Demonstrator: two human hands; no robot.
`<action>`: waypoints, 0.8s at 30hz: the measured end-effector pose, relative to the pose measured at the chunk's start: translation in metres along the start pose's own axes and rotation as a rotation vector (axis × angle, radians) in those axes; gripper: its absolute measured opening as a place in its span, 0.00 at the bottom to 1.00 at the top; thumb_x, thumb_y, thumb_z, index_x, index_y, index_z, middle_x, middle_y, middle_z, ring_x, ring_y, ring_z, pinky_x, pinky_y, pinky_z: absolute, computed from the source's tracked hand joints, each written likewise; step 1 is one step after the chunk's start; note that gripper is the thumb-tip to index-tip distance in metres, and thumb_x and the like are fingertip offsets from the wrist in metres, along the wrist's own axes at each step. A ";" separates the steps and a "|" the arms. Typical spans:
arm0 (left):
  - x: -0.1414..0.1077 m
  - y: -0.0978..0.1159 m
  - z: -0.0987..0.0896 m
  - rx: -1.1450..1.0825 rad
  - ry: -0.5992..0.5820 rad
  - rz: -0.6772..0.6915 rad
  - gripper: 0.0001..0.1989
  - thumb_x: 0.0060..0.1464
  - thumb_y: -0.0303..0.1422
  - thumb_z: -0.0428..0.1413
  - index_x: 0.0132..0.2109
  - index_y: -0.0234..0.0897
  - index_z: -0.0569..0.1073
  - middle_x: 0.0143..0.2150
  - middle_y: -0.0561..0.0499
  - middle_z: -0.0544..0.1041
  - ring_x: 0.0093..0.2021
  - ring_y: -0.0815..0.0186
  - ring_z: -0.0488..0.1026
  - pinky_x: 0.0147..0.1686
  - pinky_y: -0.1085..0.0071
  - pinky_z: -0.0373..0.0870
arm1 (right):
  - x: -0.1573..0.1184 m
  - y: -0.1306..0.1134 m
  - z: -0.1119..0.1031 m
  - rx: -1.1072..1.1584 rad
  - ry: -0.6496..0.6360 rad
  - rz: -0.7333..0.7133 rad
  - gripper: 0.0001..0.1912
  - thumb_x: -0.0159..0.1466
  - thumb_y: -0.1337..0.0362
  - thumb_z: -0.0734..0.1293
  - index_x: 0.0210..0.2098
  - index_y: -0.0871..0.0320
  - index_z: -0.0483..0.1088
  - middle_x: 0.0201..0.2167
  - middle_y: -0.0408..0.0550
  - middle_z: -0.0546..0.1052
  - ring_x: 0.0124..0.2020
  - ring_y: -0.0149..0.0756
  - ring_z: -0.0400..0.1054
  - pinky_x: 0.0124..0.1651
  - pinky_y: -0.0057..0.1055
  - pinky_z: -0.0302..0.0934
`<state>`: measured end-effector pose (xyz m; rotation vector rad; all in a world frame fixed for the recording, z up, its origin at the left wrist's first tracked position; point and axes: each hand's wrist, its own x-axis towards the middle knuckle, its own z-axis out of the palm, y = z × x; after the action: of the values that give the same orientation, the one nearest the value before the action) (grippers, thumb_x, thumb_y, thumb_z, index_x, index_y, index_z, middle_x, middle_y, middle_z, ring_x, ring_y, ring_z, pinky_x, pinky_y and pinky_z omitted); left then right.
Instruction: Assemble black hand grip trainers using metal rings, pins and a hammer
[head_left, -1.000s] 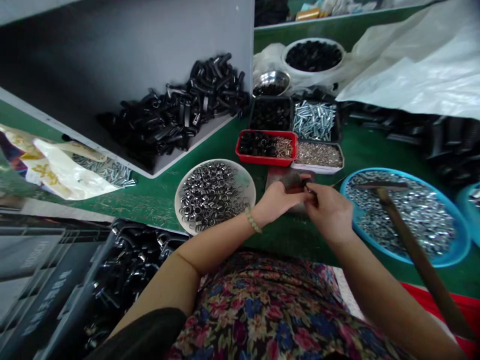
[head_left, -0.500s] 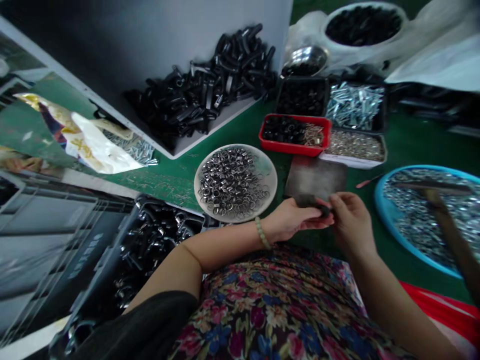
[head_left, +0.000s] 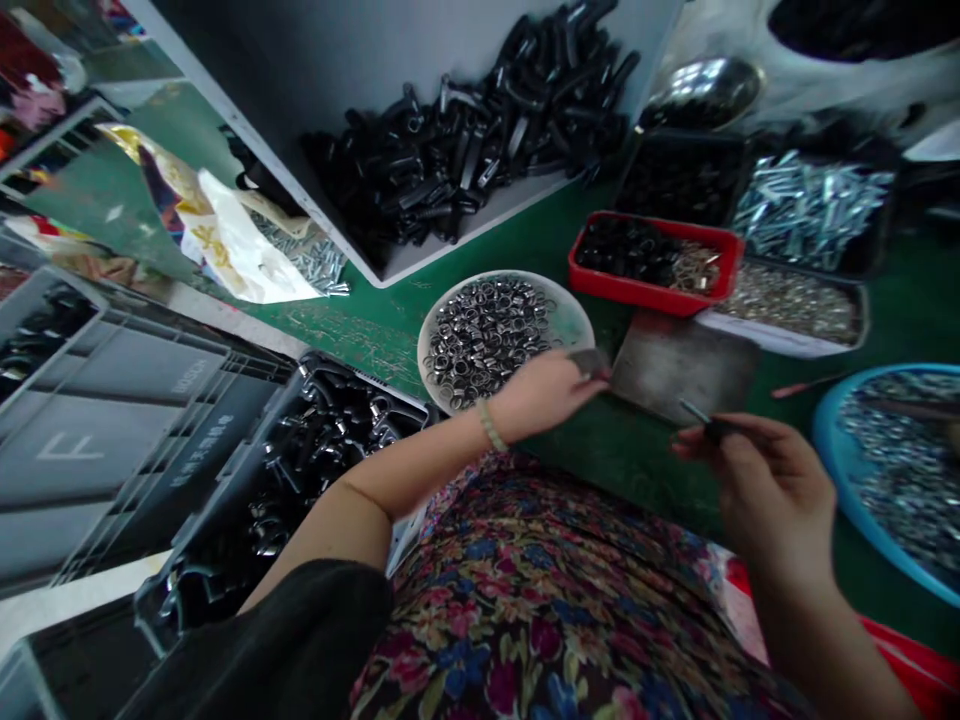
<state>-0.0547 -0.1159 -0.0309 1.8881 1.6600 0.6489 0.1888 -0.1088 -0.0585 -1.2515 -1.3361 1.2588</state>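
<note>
My left hand (head_left: 544, 395), with a beaded bracelet (head_left: 491, 425) at the wrist, is over the right edge of a round pale plate (head_left: 581, 325) of small metal rings (head_left: 484, 335). Something dark grey (head_left: 589, 362) shows at its blurred fingertips; whether it is a finger cover or a held piece is unclear. To the right, my right hand (head_left: 776, 485) pinches a small black part (head_left: 724, 430), with a thin metal pin (head_left: 694, 410) sticking out toward the left. Behind the hands a flat metal plate (head_left: 682, 365) lies on the green table (head_left: 382, 330).
A grey bin (head_left: 352, 255) of black handle-like parts stands behind the rings. At the back right are a red tray (head_left: 637, 290), silvery pins (head_left: 814, 205) and a box of small metal pieces (head_left: 795, 305). A blue basin (head_left: 832, 440) is at right, crates (head_left: 112, 420) at left.
My hands have moved apart. The left hand has gone left to the ring plate; the right hand now holds the black part with the pin showing. The camera view has shifted too.
</note>
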 end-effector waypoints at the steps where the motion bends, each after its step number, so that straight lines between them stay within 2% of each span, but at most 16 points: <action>1: 0.004 -0.013 -0.010 0.111 0.058 -0.034 0.15 0.61 0.37 0.50 0.45 0.33 0.76 0.46 0.43 0.77 0.46 0.61 0.72 0.52 0.65 0.67 | 0.002 -0.001 -0.001 0.089 -0.001 0.016 0.12 0.60 0.58 0.69 0.42 0.53 0.70 0.30 0.43 0.78 0.29 0.35 0.75 0.36 0.33 0.70; 3: 0.016 -0.038 -0.023 0.289 0.112 -0.061 0.14 0.61 0.35 0.50 0.43 0.31 0.77 0.48 0.41 0.76 0.49 0.59 0.70 0.55 0.63 0.63 | 0.005 -0.002 -0.001 0.162 -0.038 -0.002 0.12 0.59 0.60 0.71 0.42 0.53 0.70 0.30 0.42 0.78 0.29 0.33 0.75 0.36 0.31 0.71; 6: 0.033 -0.058 -0.028 0.430 0.048 0.015 0.12 0.59 0.34 0.52 0.40 0.32 0.78 0.47 0.43 0.76 0.50 0.57 0.67 0.56 0.63 0.62 | 0.006 -0.004 0.000 0.142 -0.086 -0.045 0.10 0.59 0.61 0.70 0.40 0.53 0.69 0.30 0.43 0.79 0.29 0.32 0.74 0.36 0.30 0.71; 10: 0.042 -0.053 -0.020 0.537 -0.043 0.056 0.10 0.57 0.35 0.54 0.39 0.35 0.78 0.46 0.46 0.76 0.49 0.57 0.66 0.53 0.63 0.63 | 0.004 -0.005 0.004 0.108 -0.121 -0.047 0.09 0.62 0.59 0.68 0.41 0.53 0.69 0.37 0.45 0.79 0.33 0.32 0.75 0.39 0.32 0.72; 15: 0.052 -0.034 -0.018 0.620 -0.087 0.001 0.10 0.55 0.33 0.53 0.35 0.33 0.77 0.45 0.42 0.76 0.49 0.54 0.67 0.53 0.61 0.63 | 0.003 -0.002 0.002 0.050 -0.141 -0.069 0.07 0.63 0.60 0.66 0.41 0.53 0.68 0.35 0.45 0.78 0.33 0.32 0.75 0.40 0.31 0.71; 17: 0.055 -0.021 -0.018 0.527 -0.066 -0.042 0.08 0.54 0.31 0.53 0.33 0.33 0.76 0.43 0.41 0.76 0.47 0.55 0.69 0.52 0.61 0.64 | 0.000 -0.005 -0.001 -0.037 -0.186 -0.149 0.07 0.65 0.63 0.64 0.44 0.53 0.69 0.38 0.46 0.78 0.36 0.33 0.75 0.42 0.33 0.70; 19: 0.055 -0.003 -0.015 0.289 -0.062 -0.079 0.07 0.54 0.32 0.52 0.34 0.35 0.74 0.38 0.44 0.76 0.41 0.58 0.72 0.48 0.63 0.66 | -0.003 -0.011 -0.005 -0.171 -0.302 -0.287 0.11 0.66 0.66 0.61 0.47 0.53 0.69 0.42 0.47 0.77 0.41 0.34 0.74 0.47 0.34 0.68; 22: 0.051 0.029 -0.004 -0.255 -0.166 -0.124 0.07 0.53 0.37 0.54 0.37 0.39 0.70 0.34 0.51 0.76 0.36 0.63 0.74 0.42 0.67 0.70 | -0.002 -0.020 -0.010 -0.305 -0.466 -0.500 0.15 0.66 0.70 0.59 0.49 0.54 0.68 0.44 0.49 0.77 0.45 0.35 0.72 0.49 0.33 0.67; 24: 0.047 0.051 0.006 -0.524 -0.260 -0.170 0.11 0.50 0.37 0.57 0.41 0.40 0.68 0.32 0.55 0.76 0.33 0.66 0.74 0.38 0.70 0.70 | 0.000 -0.023 -0.017 -0.330 -0.450 -0.577 0.16 0.66 0.71 0.58 0.51 0.55 0.68 0.45 0.50 0.76 0.46 0.35 0.72 0.49 0.33 0.67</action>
<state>-0.0073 -0.0743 -0.0007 1.3760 1.3077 0.6583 0.2035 -0.1065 -0.0339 -0.7080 -2.1131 0.9490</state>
